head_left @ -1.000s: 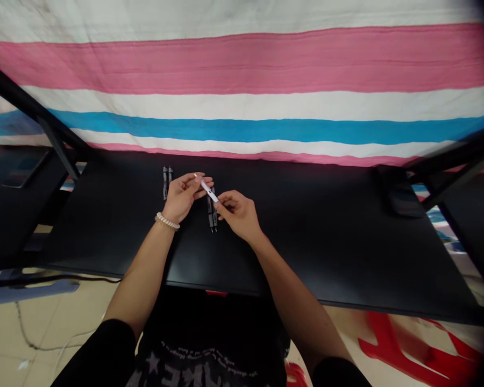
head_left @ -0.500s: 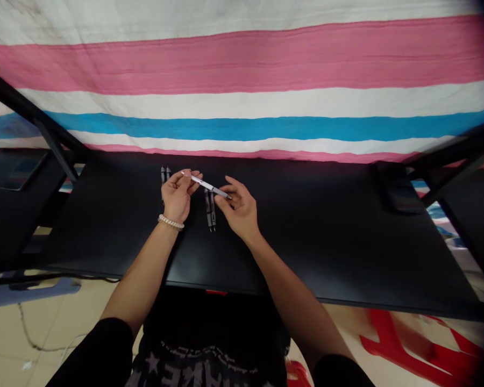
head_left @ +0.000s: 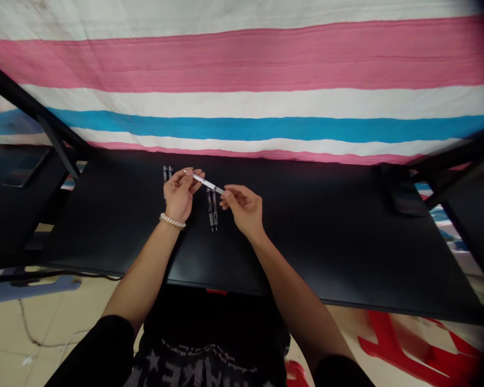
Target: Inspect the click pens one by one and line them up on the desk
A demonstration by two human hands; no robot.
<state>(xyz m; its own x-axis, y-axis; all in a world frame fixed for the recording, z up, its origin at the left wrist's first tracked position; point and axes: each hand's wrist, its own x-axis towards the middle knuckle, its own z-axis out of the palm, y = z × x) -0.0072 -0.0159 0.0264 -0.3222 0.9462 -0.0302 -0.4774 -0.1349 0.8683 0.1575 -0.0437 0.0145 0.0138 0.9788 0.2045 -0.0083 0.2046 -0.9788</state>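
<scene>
White pen (head_left: pixel 207 183) spans left grip (head_left: pixel 178 194) and right grip (head_left: pixel 246 209), each pinching one end above the bench (head_left: pixel 326 231). Two dark pens (head_left: pixel 210 210) lie just nearer; another pair (head_left: pixel 165 174) lies left, partly hidden behind the left grip.

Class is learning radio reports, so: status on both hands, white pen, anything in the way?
Left hand holding white pen near one end, right hand the other. White pen slanted between them. No obstruction seen; dark pens on table nearby.

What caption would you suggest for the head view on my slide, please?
Left hand and right hand hold a mostly white pen between them, near dark pens lying on a black table.
</scene>
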